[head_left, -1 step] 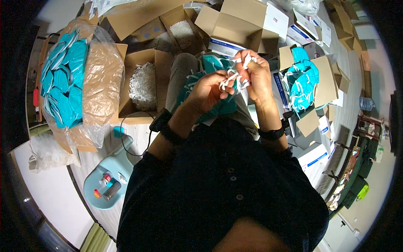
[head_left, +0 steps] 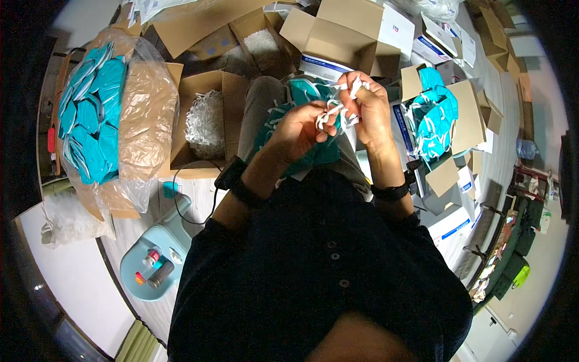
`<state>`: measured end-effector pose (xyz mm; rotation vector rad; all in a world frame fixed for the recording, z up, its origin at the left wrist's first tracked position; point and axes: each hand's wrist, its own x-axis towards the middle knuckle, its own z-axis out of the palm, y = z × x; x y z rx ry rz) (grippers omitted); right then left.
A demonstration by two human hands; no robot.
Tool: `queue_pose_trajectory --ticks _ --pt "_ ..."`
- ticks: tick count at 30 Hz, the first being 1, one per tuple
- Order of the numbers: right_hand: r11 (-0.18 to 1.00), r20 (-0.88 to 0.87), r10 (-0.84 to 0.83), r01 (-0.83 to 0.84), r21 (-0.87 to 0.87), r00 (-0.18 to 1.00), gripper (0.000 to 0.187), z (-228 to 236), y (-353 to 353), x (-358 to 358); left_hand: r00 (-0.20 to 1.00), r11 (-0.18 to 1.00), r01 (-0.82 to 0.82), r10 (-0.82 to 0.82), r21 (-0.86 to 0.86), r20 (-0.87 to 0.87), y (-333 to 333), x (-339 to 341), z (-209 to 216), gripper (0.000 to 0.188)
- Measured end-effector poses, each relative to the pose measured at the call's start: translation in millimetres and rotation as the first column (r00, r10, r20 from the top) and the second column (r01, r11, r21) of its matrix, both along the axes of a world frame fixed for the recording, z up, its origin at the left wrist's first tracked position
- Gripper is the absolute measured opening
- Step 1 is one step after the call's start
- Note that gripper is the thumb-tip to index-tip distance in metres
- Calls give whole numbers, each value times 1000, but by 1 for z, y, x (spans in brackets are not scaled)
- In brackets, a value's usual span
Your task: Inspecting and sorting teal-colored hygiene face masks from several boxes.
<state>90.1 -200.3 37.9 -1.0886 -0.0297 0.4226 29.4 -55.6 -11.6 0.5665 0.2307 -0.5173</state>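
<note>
Above my lap, both hands are raised close together with fingers pinched. My left hand (head_left: 300, 131) grips white strap loops (head_left: 332, 114) that curl out between thumb and fingers. In my right hand (head_left: 374, 111) is a bunch of white straps, poking out above the fingertips and below beside the thumb. Beneath them, several teal face masks (head_left: 325, 154) with white straps lie across my lap, partly hidden by my hands and forearms. To the left stands an open carton (head_left: 235, 114) holding a tangled heap of white straps (head_left: 204, 128).
Flat teal pieces (head_left: 90, 120) fill a plastic-lined box at far left. On the right, strapped teal masks (head_left: 435, 120) overflow a carton. An open carton (head_left: 338, 45) stands ahead. A light-blue stool (head_left: 142, 283) at lower left bears small items; a black cable (head_left: 176, 193) loops nearby.
</note>
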Motion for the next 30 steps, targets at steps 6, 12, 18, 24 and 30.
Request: queue_pose_trajectory --ticks 6,12,18,24,30 --pt "996 10 -45 46 -73 999 15 -8 -2 1 977 962 80 -128 263 172 3 2 9 27" --pt "957 -181 -288 285 -47 940 19 -15 -24 22 892 835 92 -311 543 328 2 -13 17 26" --pt "772 -392 -480 590 237 785 21 -36 -63 54 813 771 233 -489 593 316 13 -28 24 28" --pt "955 -125 -295 288 -68 947 22 -4 -42 27 946 925 257 -300 280 125 13 -31 12 28" --pt "925 197 -162 218 -311 967 18 -1 -37 7 988 985 148 -151 88 30 2 -21 -1 36"
